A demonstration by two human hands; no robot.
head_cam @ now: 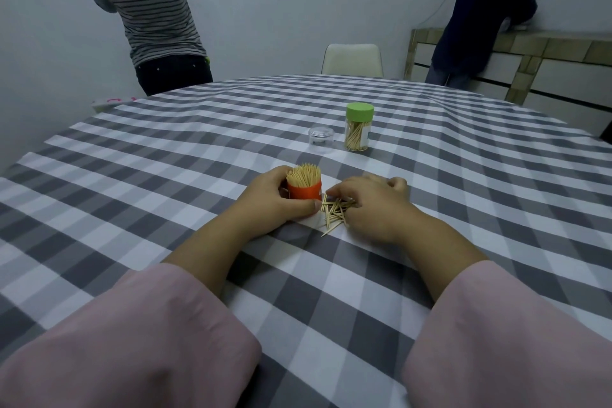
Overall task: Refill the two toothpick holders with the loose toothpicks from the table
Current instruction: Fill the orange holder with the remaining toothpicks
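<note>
An orange toothpick holder (pixel 304 190) stands uncapped in the middle of the table, packed with upright toothpicks. My left hand (pixel 270 200) grips it from the left, thumb across its front. A pile of loose toothpicks (pixel 334 212) lies just right of it on the cloth. My right hand (pixel 371 205) rests palm down over that pile, fingers curled onto the sticks. Farther back stands a clear holder with a green lid (pixel 358 127), partly filled, lid on. A clear plastic cap (pixel 321 139) sits to its left.
A grey and white checked cloth (pixel 165 175) covers the table. A white chair (pixel 352 60) stands at the far edge. Two people stand behind with their backs turned, one in a striped top (pixel 149 10), one in dark clothes (pixel 480 16) at a sideboard.
</note>
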